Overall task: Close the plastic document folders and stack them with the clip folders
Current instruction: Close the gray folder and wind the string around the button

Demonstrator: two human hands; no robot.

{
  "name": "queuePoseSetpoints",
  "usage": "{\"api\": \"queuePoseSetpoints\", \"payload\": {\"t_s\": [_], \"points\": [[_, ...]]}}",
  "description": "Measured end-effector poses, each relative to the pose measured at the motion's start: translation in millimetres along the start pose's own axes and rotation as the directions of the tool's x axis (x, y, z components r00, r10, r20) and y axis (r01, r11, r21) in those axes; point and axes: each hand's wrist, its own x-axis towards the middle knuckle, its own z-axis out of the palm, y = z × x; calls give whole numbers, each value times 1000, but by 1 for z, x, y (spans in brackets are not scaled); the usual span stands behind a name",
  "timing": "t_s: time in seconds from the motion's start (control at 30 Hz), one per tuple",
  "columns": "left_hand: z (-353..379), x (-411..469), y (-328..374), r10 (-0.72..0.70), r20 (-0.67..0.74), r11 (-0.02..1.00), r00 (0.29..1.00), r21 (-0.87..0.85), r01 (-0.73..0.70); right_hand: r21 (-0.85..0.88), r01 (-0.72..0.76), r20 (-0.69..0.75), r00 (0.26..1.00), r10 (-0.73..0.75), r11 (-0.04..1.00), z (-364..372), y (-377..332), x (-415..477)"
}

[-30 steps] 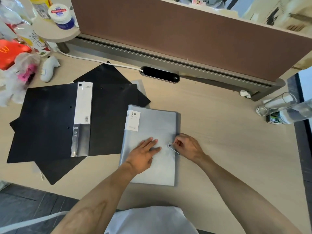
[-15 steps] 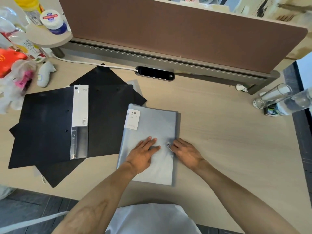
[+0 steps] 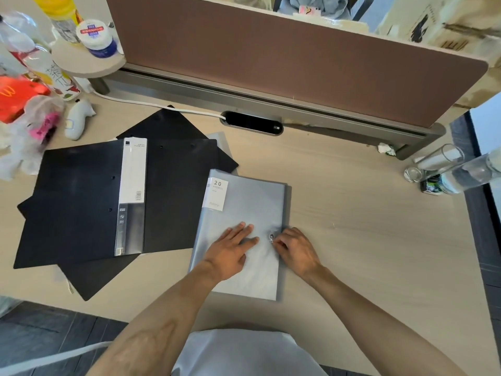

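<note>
A closed grey translucent document folder (image 3: 244,196) with a "20 pockets" label lies on the desk in front of me. My left hand (image 3: 230,251) rests flat on its cover, fingers spread. My right hand (image 3: 296,251) is at the folder's right edge, its fingertips pinched on a small metal snap clasp (image 3: 271,236). To the left, black clip folders (image 3: 81,207) lie open and overlapping, the top one with a white and clear spine strip (image 3: 132,191). A corner of another grey sheet (image 3: 220,139) peeks out behind them.
A brown partition (image 3: 271,63) and a cable port (image 3: 253,126) line the back of the desk. A glass (image 3: 433,164) and a clear bottle (image 3: 474,172) lie at the right. A white controller (image 3: 77,119), a red bag (image 3: 16,96) and a jar (image 3: 96,36) crowd the far left.
My right hand has drawn the clasp from the folder's edge a little leftward onto the cover. My left hand stays flat on the folder.
</note>
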Motion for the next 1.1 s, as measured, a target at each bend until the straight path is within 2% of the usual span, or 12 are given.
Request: {"api": "queuePoseSetpoints", "payload": {"t_s": [0.07, 0.17, 0.23, 0.33, 0.4, 0.47, 0.67, 0.77, 0.87, 0.93, 1.03, 1.1], "points": [[0, 0, 0, -4, 14, 1000, 1000, 11, 4, -17, -2, 32, 999, 2, 1000, -1, -2, 1], [-1, 0, 1, -8, 24, 1000, 1000, 18, 8, -115, 106, 34, 994, -103, 988, -2, -3, 5], [-2, 0, 2, -11, 30, 1000, 1000, 19, 10, -146, 117, 45, 993, -112, 982, 0, -1, 4], [-3, 0, 2, -12, 49, 999, 999, 37, 10, -39, -69, 28, 997, 70, 997, 1, -6, 2], [-3, 1, 0, -1, 60, 999, 998, 46, -1, 37, -223, 10, 975, 223, 974, 2, -7, 3], [-3, 1, -2, 6, 67, 999, 998, 47, -9, 94, -308, -2, 951, 310, 947, 4, -9, 4], [-2, -2, -5, 23, -4, 999, 1000, -48, -23, 152, -336, 29, 942, 335, 930, 5, -4, 0], [-3, -6, -7, 31, -113, 997, 993, -71, -39, 161, -329, 90, 944, 318, 931, 3, -2, -3], [-10, -14, -16, -124, -152, 986, 981, -130, 104, 213, -335, 136, 940, 312, 918, -4, -1, -4], [-17, -18, -22, -278, -187, 953, 942, -180, 245, 243, -371, 163, 926, 339, 896, -9, 0, -5], [-25, -16, -25, -528, -168, 802, 833, -420, 424, 239, -394, 147, 918, 368, 888, -13, 0, -2], [-31, -11, -17, -618, -130, 684, 775, -574, 449, 248, -447, 137, 894, 426, 860, -12, 0, 0]]}}
